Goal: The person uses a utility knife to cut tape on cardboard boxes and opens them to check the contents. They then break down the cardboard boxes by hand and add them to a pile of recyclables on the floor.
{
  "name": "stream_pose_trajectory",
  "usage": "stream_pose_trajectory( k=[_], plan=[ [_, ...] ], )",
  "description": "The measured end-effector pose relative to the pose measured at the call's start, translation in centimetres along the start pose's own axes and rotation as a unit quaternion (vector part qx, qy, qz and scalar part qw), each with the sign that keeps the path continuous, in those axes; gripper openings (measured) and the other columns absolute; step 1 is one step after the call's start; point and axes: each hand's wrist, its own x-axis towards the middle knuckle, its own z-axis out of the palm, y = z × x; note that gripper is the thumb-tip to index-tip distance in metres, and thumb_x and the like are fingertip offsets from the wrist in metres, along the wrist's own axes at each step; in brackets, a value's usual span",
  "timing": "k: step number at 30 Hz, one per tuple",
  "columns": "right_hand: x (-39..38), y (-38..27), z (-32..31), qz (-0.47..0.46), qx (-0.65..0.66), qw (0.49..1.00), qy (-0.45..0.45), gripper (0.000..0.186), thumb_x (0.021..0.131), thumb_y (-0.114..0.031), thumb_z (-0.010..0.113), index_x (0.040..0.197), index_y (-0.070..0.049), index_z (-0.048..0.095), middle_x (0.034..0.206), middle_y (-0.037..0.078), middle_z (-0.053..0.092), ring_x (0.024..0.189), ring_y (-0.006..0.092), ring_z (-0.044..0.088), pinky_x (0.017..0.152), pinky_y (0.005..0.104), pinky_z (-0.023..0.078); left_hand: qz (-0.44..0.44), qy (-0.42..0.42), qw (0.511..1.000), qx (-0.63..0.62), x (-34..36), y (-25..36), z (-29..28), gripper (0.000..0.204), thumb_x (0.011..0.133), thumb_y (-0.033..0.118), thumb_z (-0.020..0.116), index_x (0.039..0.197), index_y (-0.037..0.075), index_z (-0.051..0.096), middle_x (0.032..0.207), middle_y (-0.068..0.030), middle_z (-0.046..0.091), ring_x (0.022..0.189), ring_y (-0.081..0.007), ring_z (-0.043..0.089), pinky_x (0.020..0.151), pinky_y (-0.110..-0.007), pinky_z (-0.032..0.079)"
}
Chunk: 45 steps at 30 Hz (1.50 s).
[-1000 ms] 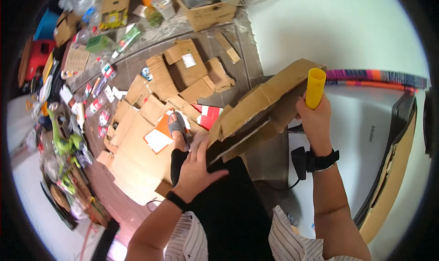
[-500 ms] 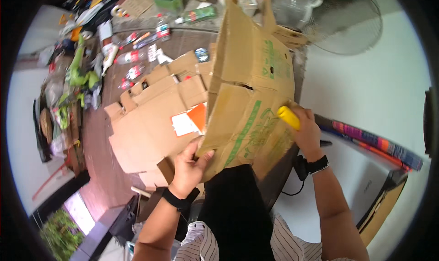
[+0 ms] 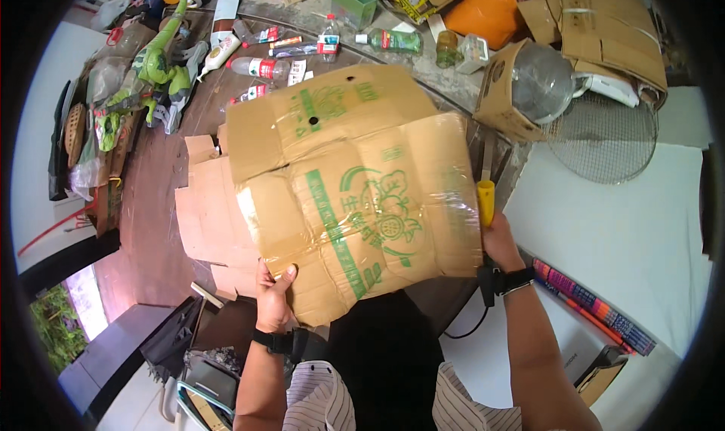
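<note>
1. Cluttered floor: flattened cardboard pieces [image 3: 208,220], plastic bottles [image 3: 260,67], fan guard [image 3: 604,136].
2. Left hand [image 3: 273,295] grips the lower edge of the cardboard box [image 3: 355,197], held flat before the chest.
3. Right hand [image 3: 500,242] is clenched on a yellow-handled cutter [image 3: 485,201] behind the box's right edge.
4. Risk: the box hides the blade; a slip could cut the left hand.
5. Change: the panel, folded and tilted half a second ago, now faces the camera.

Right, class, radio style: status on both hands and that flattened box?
Left hand grips flattened cardboard box at its bottom edge. Right hand holds yellow-handled cutter at the box's right edge. Loose cardboard pieces lie underneath.
</note>
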Motion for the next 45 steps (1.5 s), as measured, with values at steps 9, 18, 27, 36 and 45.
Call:
stream_pose_trajectory(
  k=[9,18,27,36,45],
  plan=[
    [0.0,-0.4,0.6,0.09,-0.025,0.993,-0.073,0.036,0.083,-0.02,0.067,0.112,-0.002,0.055,0.075,0.008,0.061,0.057,0.0149,0.06,0.053,0.0286,0.049,-0.086,0.106,0.99,-0.029,1.9,-13.9,-9.1,0.056,0.086,0.003,0.062,0.134,0.013,0.037,0.112,-0.0066,0.059,0.096,-0.0189,0.058,0.083,-0.034,0.047],
    [-4.2,7.4,-1.6,0.131,-0.082,0.978,-0.143,0.041,0.081,-0.022,0.069,0.114,-0.003,0.055,0.08,0.013,0.064,0.056,0.0206,0.063,0.053,0.0321,0.05,-0.376,0.114,0.899,0.192,-2.3,-20.1,-7.9,0.061,0.084,0.018,0.063,0.138,0.014,0.034,0.098,-0.0071,0.06,0.079,-0.0227,0.065,0.063,-0.035,0.048],
    [-4.8,11.2,-5.5,0.125,-0.093,0.982,-0.102,0.047,0.078,-0.026,0.071,0.114,-0.002,0.054,0.098,0.021,0.064,0.095,0.0404,0.06,0.08,0.0433,0.049,-0.36,0.071,0.88,0.303,-0.3,-16.5,-6.0,0.044,0.084,0.019,0.06,0.125,0.005,0.05,0.094,-0.0087,0.064,0.075,-0.0194,0.066,0.059,-0.03,0.047],
    [-3.4,7.1,-6.0,0.238,-0.183,0.945,-0.126,0.05,0.079,-0.027,0.07,0.119,-0.003,0.052,0.102,0.021,0.064,0.098,0.0385,0.061,0.081,0.0429,0.049,-0.24,0.056,0.889,0.385,10.0,-12.1,-4.5,0.039,0.085,0.015,0.062,0.121,0.004,0.053,0.089,-0.0099,0.065,0.067,-0.0158,0.065,0.052,-0.026,0.046],
    [-2.6,6.9,-4.2,0.323,-0.118,0.937,-0.069,0.045,0.08,-0.023,0.067,0.119,-0.004,0.054,0.098,0.021,0.065,0.094,0.0379,0.062,0.08,0.0426,0.05,-0.285,-0.062,0.849,0.441,20.7,-5.8,2.3,0.036,0.087,0.014,0.06,0.122,0.007,0.054,0.092,-0.0076,0.064,0.072,-0.0148,0.063,0.061,-0.026,0.047]
  ],
)
